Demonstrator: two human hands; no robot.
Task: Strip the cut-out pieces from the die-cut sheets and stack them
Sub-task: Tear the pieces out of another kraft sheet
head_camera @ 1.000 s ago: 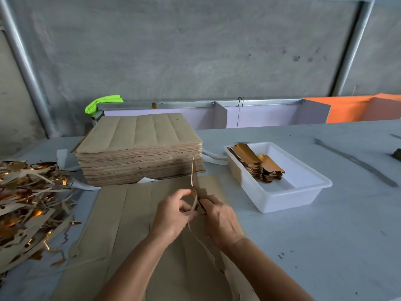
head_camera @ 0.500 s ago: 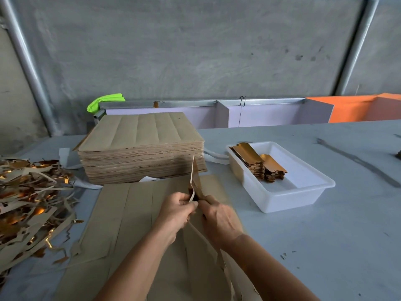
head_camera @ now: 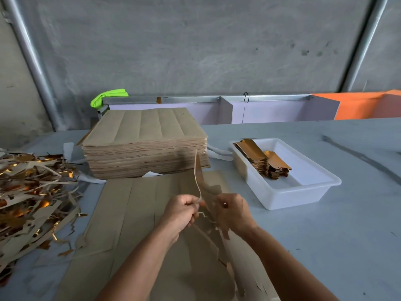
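Observation:
A brown die-cut sheet [head_camera: 134, 205] lies flat on the table in front of me, slit into long strips. My left hand [head_camera: 181, 211] pinches a thin waste strip [head_camera: 197, 177] that curves upward from the sheet. My right hand [head_camera: 233, 211] grips the cut-out piece [head_camera: 213, 192] beside it, at the sheet's right side. Torn ragged edges trail toward me below both hands. A tall stack of uncut sheets [head_camera: 143, 144] stands behind. Finished gold-faced pieces [head_camera: 260, 159] are stacked in a white tray [head_camera: 303, 192] to the right.
A heap of brown and gold waste strips [head_camera: 32, 192] covers the table's left side. A green cloth [head_camera: 108, 98] lies on a metal rail at the back. Lilac and orange panels [head_camera: 358, 105] line the far edge. Bare grey table [head_camera: 347, 235] stretches to the right.
Both hands have drawn slightly toward me and apart. The waste strip in my left hand has peeled further off and stands taller above the sheet.

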